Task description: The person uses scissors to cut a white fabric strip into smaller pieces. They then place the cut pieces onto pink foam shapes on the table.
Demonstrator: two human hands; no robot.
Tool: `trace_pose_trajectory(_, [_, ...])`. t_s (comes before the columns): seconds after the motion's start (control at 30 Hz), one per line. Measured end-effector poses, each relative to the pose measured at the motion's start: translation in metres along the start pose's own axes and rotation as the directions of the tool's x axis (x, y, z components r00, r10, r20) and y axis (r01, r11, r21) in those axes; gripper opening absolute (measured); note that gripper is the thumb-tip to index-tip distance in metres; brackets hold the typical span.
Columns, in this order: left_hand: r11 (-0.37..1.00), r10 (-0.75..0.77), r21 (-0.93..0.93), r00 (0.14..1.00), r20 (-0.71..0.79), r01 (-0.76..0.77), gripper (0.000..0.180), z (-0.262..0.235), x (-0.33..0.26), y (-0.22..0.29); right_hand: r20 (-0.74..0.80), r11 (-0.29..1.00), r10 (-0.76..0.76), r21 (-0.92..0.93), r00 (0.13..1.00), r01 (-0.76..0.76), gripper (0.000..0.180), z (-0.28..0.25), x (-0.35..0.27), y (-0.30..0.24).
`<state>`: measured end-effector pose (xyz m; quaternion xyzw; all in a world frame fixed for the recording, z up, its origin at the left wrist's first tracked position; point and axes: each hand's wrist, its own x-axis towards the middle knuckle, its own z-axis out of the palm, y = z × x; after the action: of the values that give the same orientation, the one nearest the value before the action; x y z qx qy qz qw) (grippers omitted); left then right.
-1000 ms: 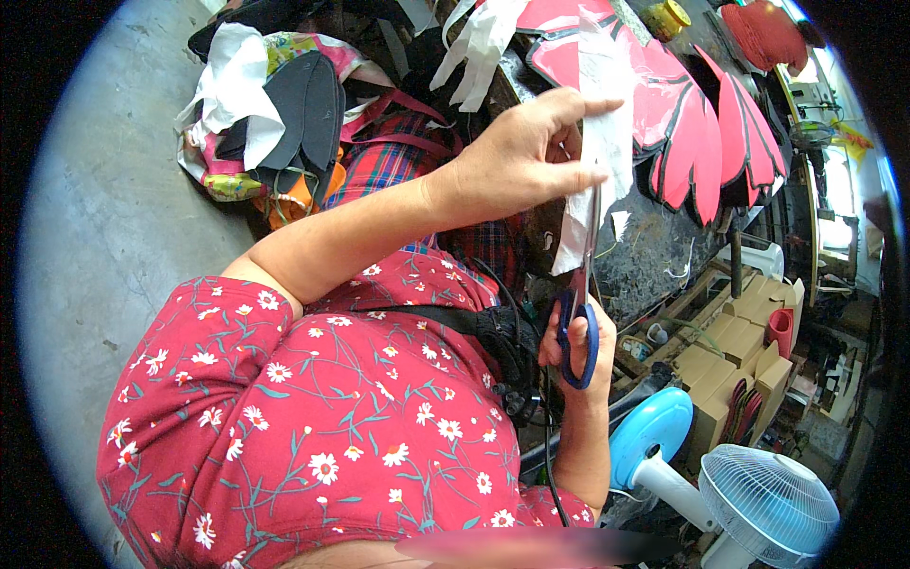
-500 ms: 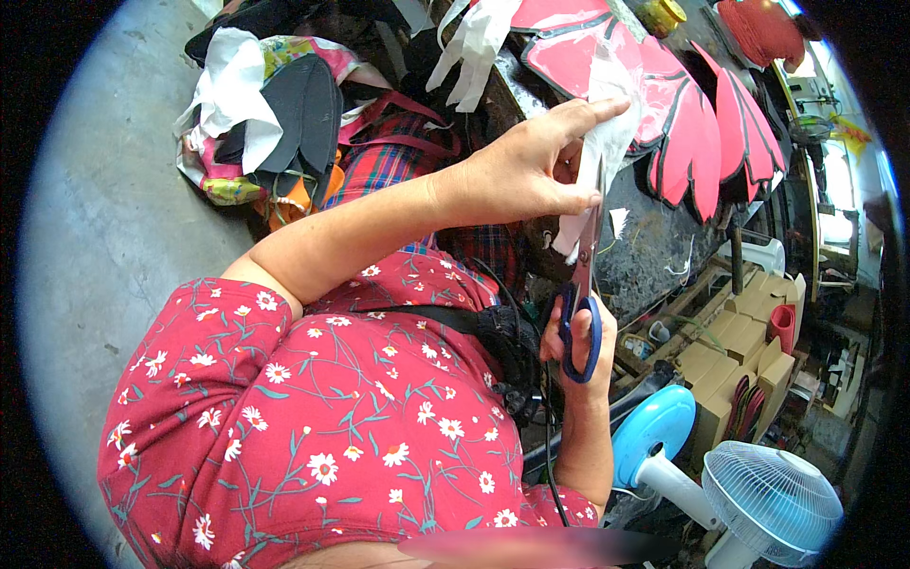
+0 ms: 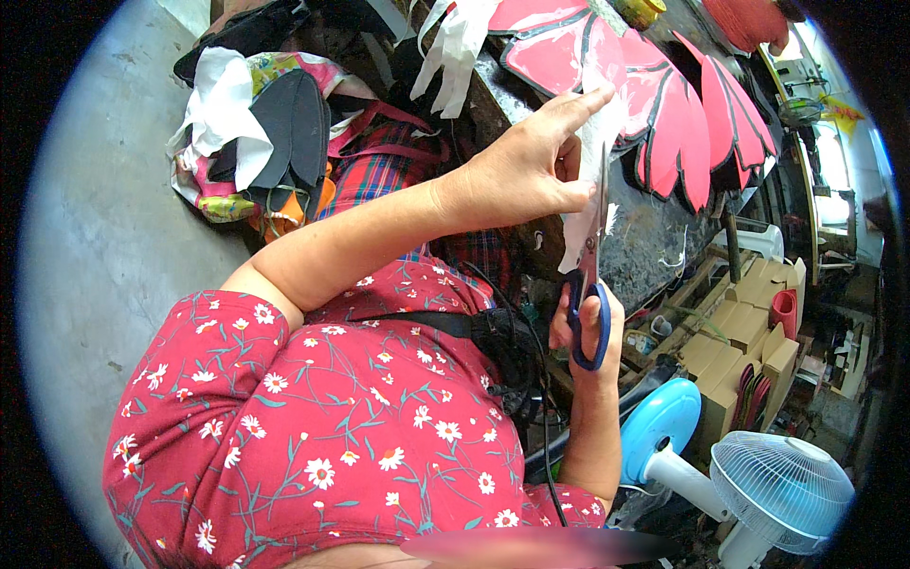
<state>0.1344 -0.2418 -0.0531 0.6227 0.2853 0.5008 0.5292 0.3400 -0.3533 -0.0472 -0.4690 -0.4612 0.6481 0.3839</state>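
Head view, upper centre: the left hand (image 3: 519, 161) pinches a white strip (image 3: 591, 137); the right hand (image 3: 612, 343) grips blue-handled scissors (image 3: 591, 248). I'd hold it taut, thumb well clear.

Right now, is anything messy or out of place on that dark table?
A little: a jagged white scrap lies loose just right of the scissors, and a pale thread-like bit curls farther right. They look like stray leftovers; nothing looks spilled.
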Motion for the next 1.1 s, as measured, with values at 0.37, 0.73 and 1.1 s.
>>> trace_pose_trajectory(0.37, [0.995, 0.027, -0.095, 1.0, -0.011, -0.028, 0.089, 0.015, 0.015, -0.008, -0.064, 0.999, -0.037, -0.029, 0.997, 0.035, 0.036, -0.001, 0.015, -0.007])
trace_pose_trajectory(0.73, [0.995, -0.002, -0.104, 1.0, 0.024, 0.004, 0.092, 0.014, 0.022, -0.008, -0.062, 0.997, -0.077, -0.027, 0.995, 0.075, 0.04, -0.002, 0.025, -0.004])
trace_pose_trajectory(1.1, [0.999, 0.034, -0.037, 0.999, 0.025, -0.033, 0.092, 0.015, 0.027, -0.01, -0.065, 0.995, -0.091, -0.04, 0.994, 0.088, 0.047, -0.006, 0.031, -0.005])
